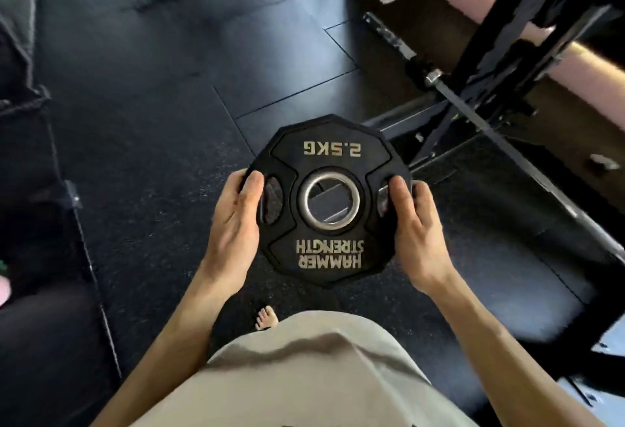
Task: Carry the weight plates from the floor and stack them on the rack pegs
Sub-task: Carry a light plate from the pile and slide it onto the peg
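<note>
Black rubber weight plate is off the floor; we are gripping it, left hand and right hand fingers curled round its edges (racking remains).

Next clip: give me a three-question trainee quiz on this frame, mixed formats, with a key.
1. True or false: the weight plate lies flat on the floor.
2. Multiple choice: how is the plate held? A) left hand alone B) right hand alone C) both hands, one at each side edge.
3. Fill in: the weight printed on the plate reads ____.

Key:
1. False; it is lifted above the rubber floor.
2. C.
3. 2.5KG, upside down from the wearer's view.
</note>
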### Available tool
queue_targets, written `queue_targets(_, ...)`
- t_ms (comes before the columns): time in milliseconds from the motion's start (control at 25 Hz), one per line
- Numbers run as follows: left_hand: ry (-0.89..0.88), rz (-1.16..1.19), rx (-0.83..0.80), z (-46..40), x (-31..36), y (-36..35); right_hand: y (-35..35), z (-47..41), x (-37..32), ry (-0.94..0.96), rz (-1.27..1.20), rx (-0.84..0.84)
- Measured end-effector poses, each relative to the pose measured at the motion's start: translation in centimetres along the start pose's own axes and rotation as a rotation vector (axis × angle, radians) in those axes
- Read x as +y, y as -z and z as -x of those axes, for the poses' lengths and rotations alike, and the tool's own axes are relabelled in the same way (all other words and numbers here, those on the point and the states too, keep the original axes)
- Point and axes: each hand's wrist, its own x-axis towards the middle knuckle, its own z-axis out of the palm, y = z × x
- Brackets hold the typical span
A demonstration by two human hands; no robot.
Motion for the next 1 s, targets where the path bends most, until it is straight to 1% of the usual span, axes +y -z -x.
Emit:
queue_targets(200, -0.002, -0.038, 0.174, -4.6, 1.2, 12.1, -14.1, -2.6, -3.0, 0.008, 0.065, -0.158)
queue_targets(280, -0.004, -0.041, 0.215, -7.1, 1.3, 15.4, -18.4, -4.5, -3.8, -0.001, 0.09, -0.192)
queue_targets(400, -0.01, -0.043, 0.227, -11.2, 1.3, 18.6, -23.2, -8.1, -4.4, -0.015, 0.127, -0.22)
queue_targets(680, -0.042, -0.064, 0.245, -27.2, 1.8, 23.1, -33.3, -21.7, -6.4, -0.006, 0.11, -0.24)
queue_targets(920, -0.038, -0.088, 0.247, -44.2, 5.0, 24.6, -40.3, -35.7, -11.2, -0.027, 0.086, -0.212)
queue_targets(1000, -0.063, -0.07, 0.216, -49.6, 5.8, 24.7, -42.1, -40.1, -12.5, -0.01, 0.085, -0.201)
